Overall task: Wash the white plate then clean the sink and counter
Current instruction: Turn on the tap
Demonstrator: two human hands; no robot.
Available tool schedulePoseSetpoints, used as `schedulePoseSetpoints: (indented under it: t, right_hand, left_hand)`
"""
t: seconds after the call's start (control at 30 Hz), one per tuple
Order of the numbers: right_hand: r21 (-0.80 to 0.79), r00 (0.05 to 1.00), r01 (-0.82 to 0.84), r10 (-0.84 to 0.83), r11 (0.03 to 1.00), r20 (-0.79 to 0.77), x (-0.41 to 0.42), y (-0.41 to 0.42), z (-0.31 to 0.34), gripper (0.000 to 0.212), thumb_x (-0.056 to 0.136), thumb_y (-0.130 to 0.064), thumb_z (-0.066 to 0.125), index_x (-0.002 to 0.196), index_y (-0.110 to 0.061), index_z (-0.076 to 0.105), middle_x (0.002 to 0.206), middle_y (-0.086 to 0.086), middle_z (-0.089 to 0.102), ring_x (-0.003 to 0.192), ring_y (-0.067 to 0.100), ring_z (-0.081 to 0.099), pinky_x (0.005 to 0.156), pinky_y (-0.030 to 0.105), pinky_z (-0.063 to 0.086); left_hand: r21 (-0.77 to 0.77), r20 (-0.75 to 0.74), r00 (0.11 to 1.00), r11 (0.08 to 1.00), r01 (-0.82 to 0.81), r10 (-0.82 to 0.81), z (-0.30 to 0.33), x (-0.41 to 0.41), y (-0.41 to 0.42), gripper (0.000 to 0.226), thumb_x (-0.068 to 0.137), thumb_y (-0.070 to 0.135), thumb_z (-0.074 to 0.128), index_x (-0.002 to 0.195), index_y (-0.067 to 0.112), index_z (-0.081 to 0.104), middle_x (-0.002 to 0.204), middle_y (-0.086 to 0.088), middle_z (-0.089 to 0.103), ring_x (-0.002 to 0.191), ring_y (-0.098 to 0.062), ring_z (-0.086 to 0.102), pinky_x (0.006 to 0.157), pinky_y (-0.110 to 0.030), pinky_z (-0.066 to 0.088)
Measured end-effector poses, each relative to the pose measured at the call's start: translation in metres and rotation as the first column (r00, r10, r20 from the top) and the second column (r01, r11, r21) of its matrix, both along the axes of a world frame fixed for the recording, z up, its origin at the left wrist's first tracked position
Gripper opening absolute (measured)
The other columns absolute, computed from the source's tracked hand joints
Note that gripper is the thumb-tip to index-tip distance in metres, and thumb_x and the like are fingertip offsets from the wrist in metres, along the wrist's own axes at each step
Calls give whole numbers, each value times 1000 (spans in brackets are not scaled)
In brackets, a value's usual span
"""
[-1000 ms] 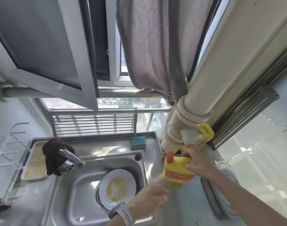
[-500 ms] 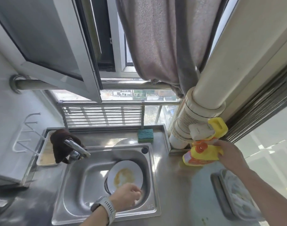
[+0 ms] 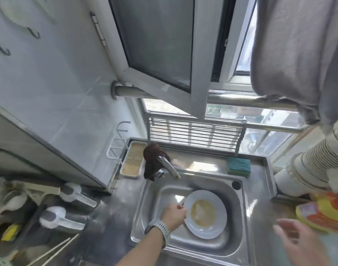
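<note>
A white plate (image 3: 212, 230) smeared with yellow residue lies tilted in the steel sink (image 3: 150, 217). My left hand (image 3: 173, 215), with a watch on the wrist, grips the plate's left rim. Blurred at the lower right, my right hand (image 3: 298, 239) hovers over the counter (image 3: 260, 214) with fingers spread and nothing in it. The yellow and orange detergent bottle (image 3: 325, 214) rests on the counter just beyond that hand. A green sponge (image 3: 238, 164) sits behind the sink by the window rail.
The tap (image 3: 168, 167) carries a brown cloth (image 3: 151, 160) and juts over the sink's back left. A small tray (image 3: 133, 160) stands left of it. Jars and chopsticks (image 3: 55, 248) crowd the left counter. A white ribbed pipe (image 3: 308, 169) and grey curtain (image 3: 298, 54) fill the right.
My right hand has let go of the detergent bottle, which now rests on the counter. My left hand has taken hold of the plate's left rim. The view swung left.
</note>
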State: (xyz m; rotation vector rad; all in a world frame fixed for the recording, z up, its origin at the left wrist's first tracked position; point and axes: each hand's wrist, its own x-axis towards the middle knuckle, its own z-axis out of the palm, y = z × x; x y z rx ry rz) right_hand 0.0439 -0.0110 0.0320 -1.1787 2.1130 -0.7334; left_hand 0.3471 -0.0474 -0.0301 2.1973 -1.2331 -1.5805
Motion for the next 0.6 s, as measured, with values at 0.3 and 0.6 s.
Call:
schedulePoseSetpoints:
  t: [0.3,0.6]
  right_hand:
    - [325,737,-279,-15,904,675,280,-90,-107,33,98,-36,54,78,-10,63,68,0,60,62,14,59,67,37,58]
    - [316,229,204,-359,927,905,338,-149,-192,31,87,-22,75,110,-1,72,103,22,75,92,29,74,67,31,60]
  left_hand:
    - [-425,476,878,863,271,-42,-14,72,-49,46,88,7,67,131,19,55,96,-10,72,85,-27,71,68,-34,54]
    - [-300,693,707,835,462,-142,-72,119,-79,50,93,32,28,114,15,70,113,-10,74,106,-36,70,85,-38,54]
